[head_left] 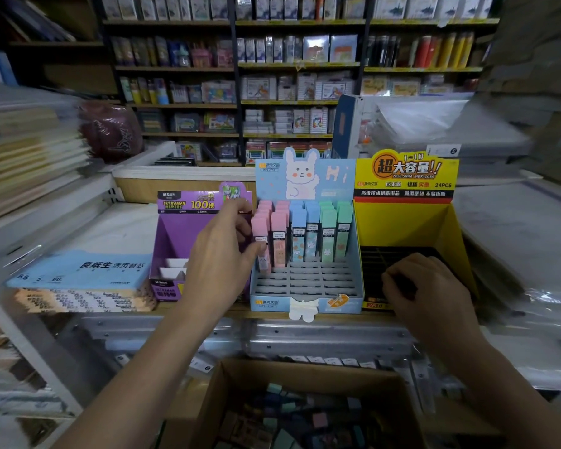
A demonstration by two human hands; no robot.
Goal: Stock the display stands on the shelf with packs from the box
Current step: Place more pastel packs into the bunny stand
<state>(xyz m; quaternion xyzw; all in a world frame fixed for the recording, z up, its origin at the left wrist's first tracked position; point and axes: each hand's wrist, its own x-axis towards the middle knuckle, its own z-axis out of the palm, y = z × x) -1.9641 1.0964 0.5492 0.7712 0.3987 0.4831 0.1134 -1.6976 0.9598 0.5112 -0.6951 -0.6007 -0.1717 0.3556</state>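
The left hand [222,254] has its grip closed on a pink pack [262,251], pinched between thumb and fingers. It holds the pack upright at the left edge of the blue stand [305,303], touching the pink packs already standing there. The far rows of that stand are filled with pink, blue and green; the near slots are bare.

To my eye the pack is going into the left column, so it wants to stay upright, foot over the open slot, and go straight down without tipping its neighbours.

The right hand [431,290] is curled over the black grid of the yellow stand [402,222] on the right. I cannot tell whether its grip holds anything.

A purple stand [175,234] sits on the left, and all three stand on the shelf [337,315]. Below, near me, the box [214,393] lies open with loose packs [289,416] inside.
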